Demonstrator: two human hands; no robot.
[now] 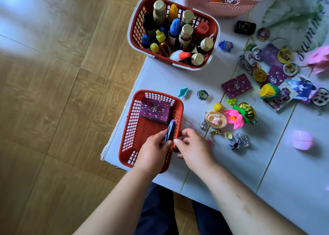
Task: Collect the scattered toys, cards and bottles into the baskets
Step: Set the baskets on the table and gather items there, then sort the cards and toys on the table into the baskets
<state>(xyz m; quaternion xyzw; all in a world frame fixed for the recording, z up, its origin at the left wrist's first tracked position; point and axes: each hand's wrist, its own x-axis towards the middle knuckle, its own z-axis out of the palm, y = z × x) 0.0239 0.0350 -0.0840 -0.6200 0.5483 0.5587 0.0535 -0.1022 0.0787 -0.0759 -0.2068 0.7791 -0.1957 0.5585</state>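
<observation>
Tabletop under a pale printed cloth fills the right of the view. At its far edge a pink basket is cut off by the frame, and its contents are hard to make out. Just in front of that, at the left edge, a deep red basket holds upright bottles packed close together. A shallow red basket sits at the near left corner, with a purple card stack lying flat at its far end.

The left hand reaches over this basket, fingers and thumb curled round a small bundle of cards held on edge just inside the basket's right wall. The right hand meets that wall from outside with bent fingers, its thumb tip at the bundle. Whether it grips anything cannot be told.

Loose cards and round discs overlap toward the right edge, with a corn toy among them. A pink lotus toy lies mid-table among tiny blurred trinkets. A pink blur is cut off at the right edge.
</observation>
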